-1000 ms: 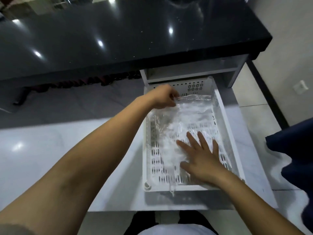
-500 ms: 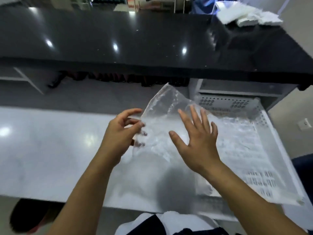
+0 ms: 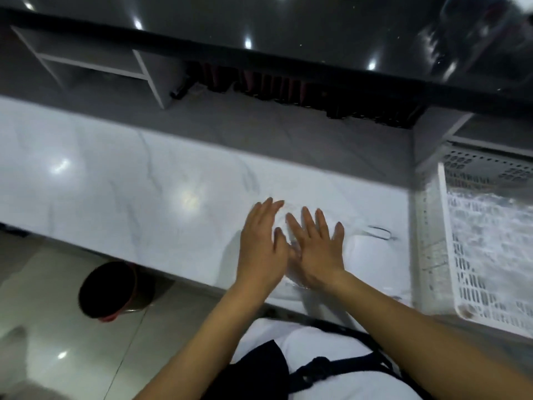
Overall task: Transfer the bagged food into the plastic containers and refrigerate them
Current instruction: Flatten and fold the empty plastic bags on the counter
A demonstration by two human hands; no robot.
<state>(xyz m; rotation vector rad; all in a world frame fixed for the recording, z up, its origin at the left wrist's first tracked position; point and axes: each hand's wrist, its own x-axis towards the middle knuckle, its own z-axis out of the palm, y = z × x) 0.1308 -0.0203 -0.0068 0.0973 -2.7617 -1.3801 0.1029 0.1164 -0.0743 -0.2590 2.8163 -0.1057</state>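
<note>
**Both palms flat on a clear bag, white marble counter**

Landmark: long white marble-patterned counter (image 3: 144, 180), glossy, with ceiling-light glare.

Left hand (image 3: 264, 241): palm down, fingers straight and close together, pointing away from the body. Fully open, gripping nothing. It lies near the front edge of the counter, right of the counter's middle. The forearm rises from the lower frame, bare.

Right hand (image 3: 315, 249): palm down, fingers spread and extended, thumb out to the right. Also fully open, nothing pinched. It sits just beside the left hand; the thumb side of the left hand overlaps or touches it, exact contact unclear through blur.

Thin clear plastic bag (image 3: 357, 249): lies flat on the counter under and to the right of both hands. Only its faint edges and wrinkles show; contents, if any, cannot be told. Both palms appear to press on it.

White perforated plastic crate (image 3: 450, 255): at the right end of the counter, cut off by the frame edge. More crinkled clear plastic (image 3: 490, 220) lies inside it.

Black glossy upper countertop (image 3: 288, 24): behind and above the marble counter.

Dark round bin with red rim (image 3: 109, 290): on the floor below the counter's front edge.
</note>
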